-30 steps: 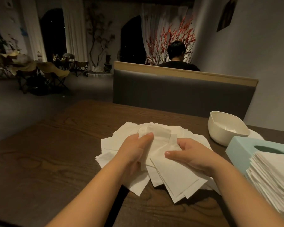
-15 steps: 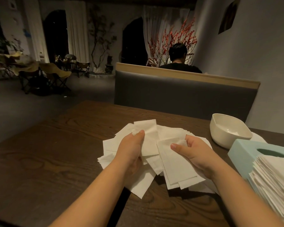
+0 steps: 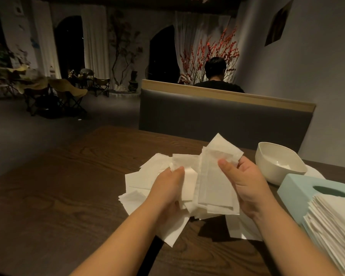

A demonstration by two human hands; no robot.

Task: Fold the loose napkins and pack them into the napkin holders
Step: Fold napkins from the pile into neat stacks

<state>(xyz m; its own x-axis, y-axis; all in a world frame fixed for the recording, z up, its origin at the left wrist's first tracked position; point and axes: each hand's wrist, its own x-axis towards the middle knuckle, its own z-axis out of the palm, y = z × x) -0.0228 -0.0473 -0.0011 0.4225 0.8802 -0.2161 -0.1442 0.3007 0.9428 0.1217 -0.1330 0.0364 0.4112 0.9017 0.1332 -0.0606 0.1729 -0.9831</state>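
Two hands over a dark wooden table point(image 3: 72, 188). Right hand point(image 3: 245, 186) grips a bundle of folded napkins point(image 3: 215, 184), thumb across its front, fingers curled behind; the bundle is raised and tilted off the table. Left hand point(image 3: 167, 186), just beside it at 9 o'clock, pinches a napkin edge from the loose pile point(image 3: 141, 180) spread beneath both hands. White bowl point(image 3: 277, 164) at 2 o'clock of the pile; pale blue holder point(image 3: 299, 188) at 3 o'clock, touching a stack point(image 3: 331, 226) of napkins at 4 o'clock. Bench back point(image 3: 217, 118) at 12 o'clock, a seated person point(image 3: 217, 76) behind it
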